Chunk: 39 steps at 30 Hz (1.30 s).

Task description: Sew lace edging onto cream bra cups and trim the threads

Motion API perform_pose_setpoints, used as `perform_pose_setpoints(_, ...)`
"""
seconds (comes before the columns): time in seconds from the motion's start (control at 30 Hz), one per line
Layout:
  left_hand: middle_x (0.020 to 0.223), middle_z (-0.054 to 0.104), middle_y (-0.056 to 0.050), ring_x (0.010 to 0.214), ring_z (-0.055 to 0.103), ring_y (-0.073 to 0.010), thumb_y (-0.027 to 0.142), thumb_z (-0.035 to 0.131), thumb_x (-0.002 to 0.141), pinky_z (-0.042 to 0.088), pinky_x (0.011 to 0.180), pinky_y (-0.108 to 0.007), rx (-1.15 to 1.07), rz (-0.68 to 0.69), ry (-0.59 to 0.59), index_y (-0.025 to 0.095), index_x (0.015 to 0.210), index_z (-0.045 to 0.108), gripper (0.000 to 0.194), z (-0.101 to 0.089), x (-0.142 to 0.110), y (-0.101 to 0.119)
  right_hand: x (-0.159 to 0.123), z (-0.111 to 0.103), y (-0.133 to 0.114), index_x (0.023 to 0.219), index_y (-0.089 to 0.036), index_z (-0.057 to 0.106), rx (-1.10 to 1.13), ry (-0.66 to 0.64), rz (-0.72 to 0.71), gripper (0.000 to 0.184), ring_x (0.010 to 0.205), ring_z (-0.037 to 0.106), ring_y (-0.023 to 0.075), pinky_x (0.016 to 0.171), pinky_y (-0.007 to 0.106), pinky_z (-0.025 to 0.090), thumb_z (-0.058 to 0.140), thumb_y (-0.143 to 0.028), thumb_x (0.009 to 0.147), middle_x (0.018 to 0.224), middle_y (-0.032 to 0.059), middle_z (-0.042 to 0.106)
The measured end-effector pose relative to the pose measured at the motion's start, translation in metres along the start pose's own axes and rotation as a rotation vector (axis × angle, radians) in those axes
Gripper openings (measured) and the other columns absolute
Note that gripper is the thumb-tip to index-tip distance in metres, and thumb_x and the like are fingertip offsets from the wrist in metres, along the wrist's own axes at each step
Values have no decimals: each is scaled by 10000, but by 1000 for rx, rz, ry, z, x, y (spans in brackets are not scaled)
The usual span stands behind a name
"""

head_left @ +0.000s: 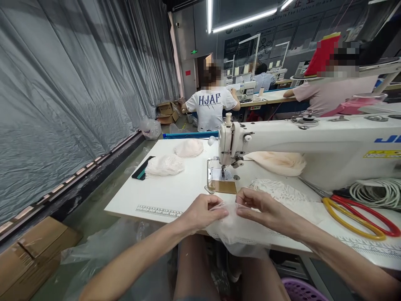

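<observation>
Both of my hands pinch the upper edge of a sheer white fabric piece (239, 228) that hangs over the table's front edge toward my lap. My left hand (209, 213) has thumb and fingers closed on its left part, and my right hand (255, 205) grips it a short way to the right. Just beyond them stands the needle area of a white sewing machine (230, 144), with a brown plate (223, 187) in front of the presser foot. White lace (278, 190) lies to the right of my right hand, partly covered by it.
Scissors with red and yellow handles (354, 217) and a coiled white cord (372, 192) lie at the right. Lace bundles (166, 166) rest on the left of the table (131, 200). Cream fabric (278, 162) sits behind the machine arm. Cardboard boxes (37, 255) stand on the floor; people work ahead.
</observation>
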<state>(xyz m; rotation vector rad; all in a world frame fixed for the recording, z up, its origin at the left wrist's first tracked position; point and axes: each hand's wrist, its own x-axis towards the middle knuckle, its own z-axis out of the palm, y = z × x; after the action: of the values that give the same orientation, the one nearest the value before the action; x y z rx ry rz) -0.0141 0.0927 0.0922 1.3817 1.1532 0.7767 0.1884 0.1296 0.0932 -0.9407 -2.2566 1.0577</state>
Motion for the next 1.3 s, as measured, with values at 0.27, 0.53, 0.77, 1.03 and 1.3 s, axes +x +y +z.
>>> perform_pose_setpoints(0.27,732,585,-21,677,502,-123,291,786,580,390,646,-241,-136,-90,-138,92,824,646,344,-1,-28,7,-5,7,-10,651,-184,502,186,-193,41,401,561,306,106,503,239,248,483,-532,850,596,-45,346)
perform_pose_setpoints(0.53,600,510,12,573,442,-89,326,705,685,332,544,-209,-35,-78,-81,91,710,624,250,-4,-48,21,-23,10,-30,684,-196,476,26,4,-9,372,535,364,110,478,231,304,400,-485,905,581,-35,400)
perform_pose_setpoints(0.77,851,645,-25,785,577,-170,221,667,719,429,672,-248,504,66,-61,139,866,661,168,-29,12,12,21,5,13,725,-203,500,-374,138,43,274,548,512,138,505,236,345,372,-359,910,613,-3,561)
perform_pose_setpoints(1.03,925,608,-43,852,563,-189,76,534,825,452,689,-307,1202,499,253,179,938,601,167,-21,69,-31,61,9,74,728,-206,482,-538,149,127,229,485,521,160,446,242,276,346,-255,906,593,14,579)
perform_pose_setpoints(1.3,927,631,-35,902,570,-152,68,463,882,445,769,-309,1293,785,173,141,909,599,156,-17,92,-51,64,7,88,813,-195,468,-686,116,23,212,468,508,135,439,241,267,306,-206,949,600,-6,572)
